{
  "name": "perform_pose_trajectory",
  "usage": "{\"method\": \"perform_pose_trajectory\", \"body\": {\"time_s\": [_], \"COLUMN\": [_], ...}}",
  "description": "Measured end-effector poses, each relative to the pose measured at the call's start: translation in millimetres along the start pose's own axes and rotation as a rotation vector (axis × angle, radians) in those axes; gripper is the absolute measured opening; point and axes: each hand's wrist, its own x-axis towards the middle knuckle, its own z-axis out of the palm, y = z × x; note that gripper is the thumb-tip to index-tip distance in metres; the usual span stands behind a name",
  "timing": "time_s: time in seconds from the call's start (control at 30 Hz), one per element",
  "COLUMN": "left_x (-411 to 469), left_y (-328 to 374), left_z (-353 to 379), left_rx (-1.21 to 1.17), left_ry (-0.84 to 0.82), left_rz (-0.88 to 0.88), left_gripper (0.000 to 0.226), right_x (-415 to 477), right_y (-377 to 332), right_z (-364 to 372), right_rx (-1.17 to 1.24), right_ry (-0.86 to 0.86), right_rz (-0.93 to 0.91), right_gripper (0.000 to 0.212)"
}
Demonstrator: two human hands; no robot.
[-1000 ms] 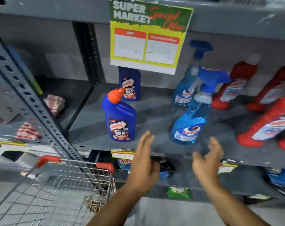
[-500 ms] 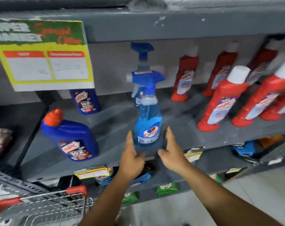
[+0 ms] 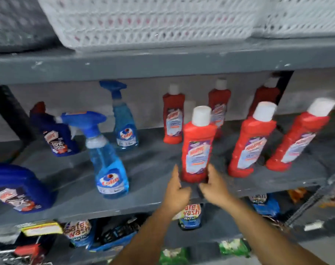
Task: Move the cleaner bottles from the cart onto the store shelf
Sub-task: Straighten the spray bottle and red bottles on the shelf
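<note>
At frame centre, left hand [image 3: 177,190] and right hand [image 3: 213,185], half-open, cup the red bottle [image 3: 198,150], seemingly straightening it on the shelf [image 3: 155,180].

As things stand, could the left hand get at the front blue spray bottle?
Probably yes. The left hand sits at the base of the front red bottle, and the blue spray bottle stands just to its left on the shelf, with bare shelf between them.
</note>
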Motion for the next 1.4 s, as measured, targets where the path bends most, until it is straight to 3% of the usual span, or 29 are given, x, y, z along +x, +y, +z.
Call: {"method": "perform_pose_trajectory", "body": {"time_s": [0.1,0.23,0.37,0.43,0.5,0.53,0.63,0.7,0.8,0.9,1.03,1.4], "left_x": [4,2,-3,-16,-36,-44,-39,-15,24,39,37,24], "left_y": [-9,-20,-9,-7,-4,-1,10,22,36,31,21,32], "left_z": [10,7,15,19,34,47,95,124,158,170,167,169], "left_rx": [0.137,0.191,0.184,0.244,0.402,0.445,0.436,0.347,0.149,0.062,0.129,0.137], "left_ry": [0.083,0.16,0.196,0.33,0.518,0.526,0.195,0.009,-0.109,-0.078,0.043,0.096], "left_rz": [0.095,0.072,0.062,0.082,0.177,0.259,0.403,0.286,-0.029,-0.016,0.039,0.057], "left_gripper": [0.072,0.082,0.079,0.075,0.069,0.07,0.08,0.079,0.082,0.083,0.083,0.077], "right_x": [-6,-11,-14,-26,-39,-40,-18,3,18,16,13,9], "right_y": [2,2,7,23,51,67,105,109,99,91,88,98], "right_z": [2,0,-11,-28,-53,-69,-122,-144,-151,-144,-141,-141], "right_rx": [-0.012,-0.058,0.003,0.108,0.231,0.233,0.228,0.229,0.186,0.094,0.033,0.027], "right_ry": [-0.073,-0.117,-0.206,-0.144,0.062,0.195,0.438,0.342,0.072,0.007,0.006,-0.064], "right_rz": [-0.104,-0.154,-0.184,-0.18,-0.226,-0.239,-0.131,-0.014,-0.038,-0.074,-0.089,-0.14], "right_gripper": [0.066,0.068,0.083,0.082,0.077,0.075,0.072,0.078,0.078,0.074,0.073,0.081]}}
